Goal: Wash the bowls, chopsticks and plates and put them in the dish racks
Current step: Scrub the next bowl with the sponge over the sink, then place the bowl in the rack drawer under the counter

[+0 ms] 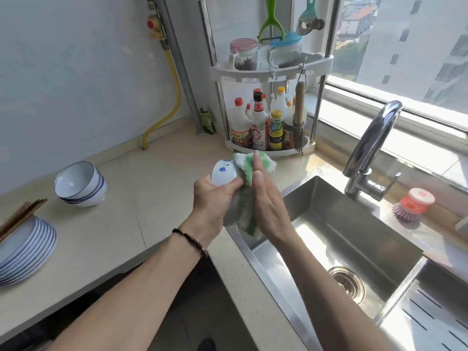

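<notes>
My left hand (211, 198) grips a white bowl with blue flowers (224, 174) above the sink's left rim. My right hand (266, 198) presses a green and white cloth (247, 171) against the bowl with straight fingers. On the counter to the left stands a stack of white bowls with blue rims (81, 184). At the far left lies a pile of blue-rimmed plates (27, 247) with several brown chopsticks (21, 215) on top.
The steel sink (342, 239) with its drain lies to the right, the tap (372, 145) behind it. A slotted drain tray (435, 317) sits at the lower right. A red dish brush (412, 205) rests by the window. A corner rack of bottles (268, 122) stands behind.
</notes>
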The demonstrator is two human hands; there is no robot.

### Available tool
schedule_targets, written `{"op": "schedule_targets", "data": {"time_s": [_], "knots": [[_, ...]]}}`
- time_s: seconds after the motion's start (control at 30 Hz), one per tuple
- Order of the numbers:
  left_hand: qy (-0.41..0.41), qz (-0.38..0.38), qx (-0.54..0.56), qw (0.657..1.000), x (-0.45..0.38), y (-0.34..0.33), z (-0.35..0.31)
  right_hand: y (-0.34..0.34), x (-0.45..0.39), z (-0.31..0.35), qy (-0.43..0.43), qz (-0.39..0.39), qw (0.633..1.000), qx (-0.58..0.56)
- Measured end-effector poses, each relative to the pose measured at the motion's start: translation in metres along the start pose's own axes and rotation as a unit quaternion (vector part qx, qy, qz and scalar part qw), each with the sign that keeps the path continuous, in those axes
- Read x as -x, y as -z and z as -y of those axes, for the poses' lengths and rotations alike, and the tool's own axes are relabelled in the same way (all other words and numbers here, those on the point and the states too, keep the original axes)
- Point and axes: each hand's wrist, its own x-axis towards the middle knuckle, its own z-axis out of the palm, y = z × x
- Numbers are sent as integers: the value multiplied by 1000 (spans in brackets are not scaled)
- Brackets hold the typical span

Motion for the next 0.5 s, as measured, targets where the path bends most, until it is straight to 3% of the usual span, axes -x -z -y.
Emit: {"op": "schedule_targets", "data": {"time_s": [0.07, 0.2, 0.27, 0.37, 0.43, 0.5], "knots": [[-27, 45, -95, 994, 7, 18, 0, 1, -16, 2, -46, 6, 998, -45], [-44, 95, -188, 977, 14, 56, 0, -30, -6, 5, 18, 78, 992, 100], [-45, 120, -196, 972, 16, 81, -4, -43, -4, 5, 1, 98, 994, 44], [-21, 124, -138, 982, 20, 123, -1, -68, -15, 9, -139, 131, 976, -108], [-8, 82, -70, 994, 22, 151, 7, -98, -9, 21, -43, 173, 984, -7], [-20, 40, -83, 996, 24, 180, 17, -140, 8, 29, 83, 217, 962, 143]]}}
